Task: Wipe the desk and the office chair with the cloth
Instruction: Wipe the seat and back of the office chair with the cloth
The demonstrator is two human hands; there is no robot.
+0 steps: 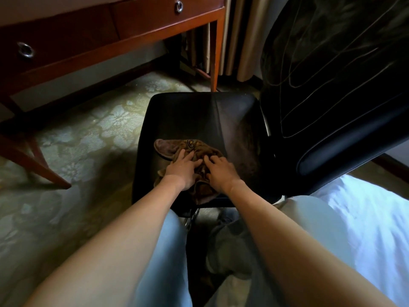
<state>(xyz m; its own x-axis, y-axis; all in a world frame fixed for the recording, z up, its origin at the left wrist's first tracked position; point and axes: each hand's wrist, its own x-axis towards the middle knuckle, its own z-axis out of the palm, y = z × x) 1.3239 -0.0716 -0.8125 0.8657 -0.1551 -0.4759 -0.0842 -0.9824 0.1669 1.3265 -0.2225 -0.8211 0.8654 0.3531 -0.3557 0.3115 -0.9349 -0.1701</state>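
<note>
A black office chair stands in front of me, its seat point(199, 116) facing up and its tall backrest point(332, 85) at the right. A crumpled brown cloth point(174, 147) lies on the near part of the seat. My left hand point(183, 169) and my right hand point(221, 171) both press flat on the cloth, side by side, fingers spread forward. The wooden desk point(132, 25) with two ring-handled drawers stands at the back left.
A desk leg point(214, 56) comes down just behind the chair seat, another splayed leg point(37, 165) is at the left. Patterned carpet point(77, 140) covers the floor. Beige curtains point(241, 41) hang behind. White bedding point(365, 218) lies at the right, my knees in pale trousers below.
</note>
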